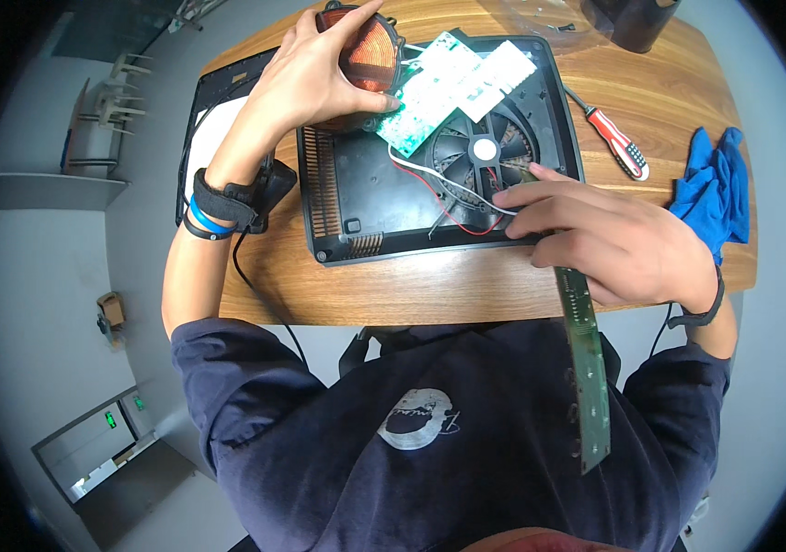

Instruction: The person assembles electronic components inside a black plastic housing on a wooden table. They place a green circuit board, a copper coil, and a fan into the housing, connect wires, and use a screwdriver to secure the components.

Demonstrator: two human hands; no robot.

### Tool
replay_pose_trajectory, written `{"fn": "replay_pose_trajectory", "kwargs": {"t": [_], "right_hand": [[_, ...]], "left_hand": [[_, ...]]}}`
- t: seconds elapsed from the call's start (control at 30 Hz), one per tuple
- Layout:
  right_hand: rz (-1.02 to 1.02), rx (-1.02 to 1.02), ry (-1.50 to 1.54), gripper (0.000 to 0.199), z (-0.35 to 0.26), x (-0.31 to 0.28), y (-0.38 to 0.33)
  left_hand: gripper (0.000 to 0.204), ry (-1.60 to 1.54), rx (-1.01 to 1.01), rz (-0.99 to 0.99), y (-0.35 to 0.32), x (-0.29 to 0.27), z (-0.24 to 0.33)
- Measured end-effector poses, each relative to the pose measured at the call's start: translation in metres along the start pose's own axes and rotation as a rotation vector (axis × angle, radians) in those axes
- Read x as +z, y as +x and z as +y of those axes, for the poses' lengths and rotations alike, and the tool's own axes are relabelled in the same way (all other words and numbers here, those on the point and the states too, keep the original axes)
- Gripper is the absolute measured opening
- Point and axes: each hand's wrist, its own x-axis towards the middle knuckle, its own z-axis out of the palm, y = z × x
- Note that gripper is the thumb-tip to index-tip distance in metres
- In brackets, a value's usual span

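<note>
1. In the head view, the left hand [305, 83] is spread widely over a round copper-wound coil in a black frame [370, 64], its fingers around the rim and its thumb reaching to the edge of a bright green, angular circuit board [420, 101].
2. The coil sits above the far left part of a shallow black plastic housing [356, 179]; the circuit board, partly washed out by light, lies tilted over the housing, beside the coil.
3. The right hand [609, 230] is half curled and holds a long, narrow green circuit strip [586, 368]; the strip's upper end is hidden under the hand, its lower end hanging past the near edge of the wood-grain tabletop [393, 294].
4. The right fingertips reach over the housing's near right side, close to a round black fan [485, 149] and thin white and red wires [443, 175]; whether they touch the wires I cannot tell.
5. Right of the housing lie a red-and-white-handled screwdriver [615, 143] and, farther right, a crumpled blue cloth item [713, 189].
6. At the far right stands a dark container [630, 20].
</note>
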Motion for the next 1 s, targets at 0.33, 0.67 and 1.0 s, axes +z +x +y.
{"fn": "replay_pose_trajectory", "kwargs": {"t": [0.33, 0.67, 1.0], "right_hand": [[0.039, 0.11, 0.03, 0.026, 0.016, -0.01, -0.022], [0.245, 0.435, 0.243, 0.044, 0.039, -0.004, -0.048], [0.338, 0.879, 0.313, 0.07, 0.048, -0.007, -0.038]], "left_hand": [[0.127, 0.172, -0.151, -0.087, 0.003, 0.032, -0.035], [0.129, 0.214, -0.246, -0.072, -0.016, 0.004, -0.02], [0.146, 0.235, -0.47, -0.423, -0.016, 0.014, -0.033]]}}
